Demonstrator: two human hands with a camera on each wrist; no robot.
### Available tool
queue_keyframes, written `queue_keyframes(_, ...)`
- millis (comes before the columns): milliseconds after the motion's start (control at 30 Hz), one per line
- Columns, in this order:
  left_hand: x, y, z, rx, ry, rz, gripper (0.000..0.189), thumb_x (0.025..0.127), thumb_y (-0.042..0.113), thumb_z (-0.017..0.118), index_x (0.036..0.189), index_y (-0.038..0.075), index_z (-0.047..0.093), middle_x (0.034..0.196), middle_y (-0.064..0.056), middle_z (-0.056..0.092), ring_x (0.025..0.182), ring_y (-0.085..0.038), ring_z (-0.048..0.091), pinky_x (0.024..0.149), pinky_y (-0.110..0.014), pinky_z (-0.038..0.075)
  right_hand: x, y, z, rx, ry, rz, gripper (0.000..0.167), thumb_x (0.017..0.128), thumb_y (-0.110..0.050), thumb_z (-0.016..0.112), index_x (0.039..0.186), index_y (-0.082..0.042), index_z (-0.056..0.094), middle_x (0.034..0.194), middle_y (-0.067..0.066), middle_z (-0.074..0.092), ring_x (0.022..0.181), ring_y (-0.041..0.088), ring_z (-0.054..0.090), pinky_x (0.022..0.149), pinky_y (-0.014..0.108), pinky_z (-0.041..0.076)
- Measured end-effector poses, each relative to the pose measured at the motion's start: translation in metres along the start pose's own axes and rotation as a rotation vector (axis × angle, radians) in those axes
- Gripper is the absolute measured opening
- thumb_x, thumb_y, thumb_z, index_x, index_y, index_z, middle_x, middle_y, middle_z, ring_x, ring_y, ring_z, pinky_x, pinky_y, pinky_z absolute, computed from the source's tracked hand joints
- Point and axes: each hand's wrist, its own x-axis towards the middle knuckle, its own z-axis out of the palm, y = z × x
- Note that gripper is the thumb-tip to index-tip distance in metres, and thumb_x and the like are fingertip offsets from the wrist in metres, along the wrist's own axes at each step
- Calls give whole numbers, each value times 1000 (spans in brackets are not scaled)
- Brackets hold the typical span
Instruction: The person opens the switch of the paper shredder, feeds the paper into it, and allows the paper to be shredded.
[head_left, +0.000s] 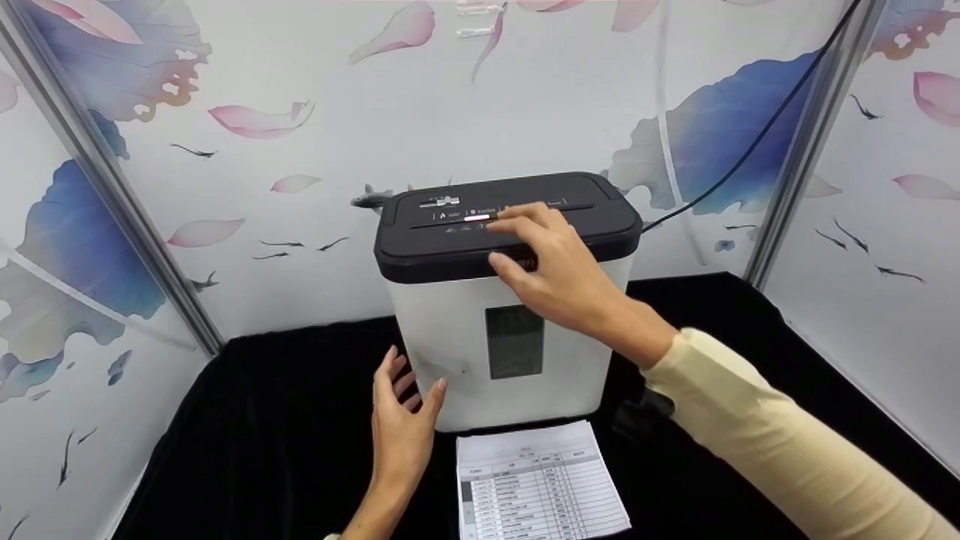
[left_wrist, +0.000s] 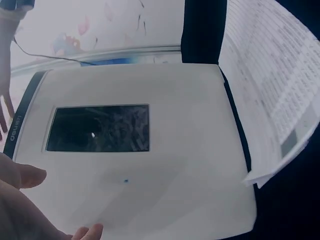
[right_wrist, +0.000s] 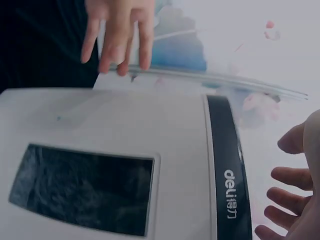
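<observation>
A white paper shredder [head_left: 439, 330] with a black lid [head_left: 450, 251] stands upright in the head view. Shredded bits show faintly behind its dark front window [left_wrist: 100, 128]. Over the lid, close to the feed slot and a lit strip [head_left: 477, 218], hovers my right hand [head_left: 562, 274], fingers slightly bent and apart; the right wrist view shows nothing between thumb and fingers [right_wrist: 290, 200]. My left hand [head_left: 401, 435] is beside the shredder's lower left side, fingers spread and holding nothing; whether it touches the body cannot be told. Printed sheets [head_left: 540, 480] lie stacked in front of the shredder.
Black cloth [head_left: 285, 435] covers the table. A black cable [head_left: 750, 150] runs from behind the shredder up to the right. Some small dark object [head_left: 637, 412] lies right of the shredder, under my right forearm. Patterned panels [head_left: 450, 112] with metal posts [head_left: 810, 150] surround the table.
</observation>
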Motion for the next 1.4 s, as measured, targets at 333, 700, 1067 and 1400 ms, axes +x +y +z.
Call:
queue_keyframes(333, -13, -12, -8, 47, -34, -24, 67, 91, 10, 72, 148, 3, 38, 142, -23, 52, 125, -38, 57, 101, -51, 53, -36, 6, 1, 75, 52, -17, 38, 93, -15, 69, 129, -5, 65, 134, 8, 61, 128, 25, 53, 107, 43, 47)
queue_keyframes(700, -28, -28, -6, 147, -48, -30, 31, 86, 11, 78, 114, 3, 67, 117, -14, 68, 99, -22, 70, 78, -24, 59, -80, 24, 10, 70, 90, 26, 32, 91, -8, 73, 122, -6, 68, 117, 6, 69, 105, 21, 66, 88, 39, 58)
queue_keyframes(1067, -33, -47, -1, 195, -108, -91, 18, 85, 14, 78, 100, 6, 72, 100, -8, 75, 82, -12, 69, 70, -19, 54, -113, 48, 26, 100, 143, 183, 21, 86, 1, 75, 106, -6, 74, 98, -2, 73, 84, 12, 67, 76, 30, 58)
queue_keyframes(1400, -40, -63, 6, 200, -176, -132, 8, 83, 12, 78, 89, 8, 75, 85, -3, 74, 74, -8, 62, 64, -18, 52, -141, 59, 40, 122, 80, 396, 18, 90, -3, 71, 105, -11, 74, 93, -1, 73, 75, 7, 60, 66, 20, 52)
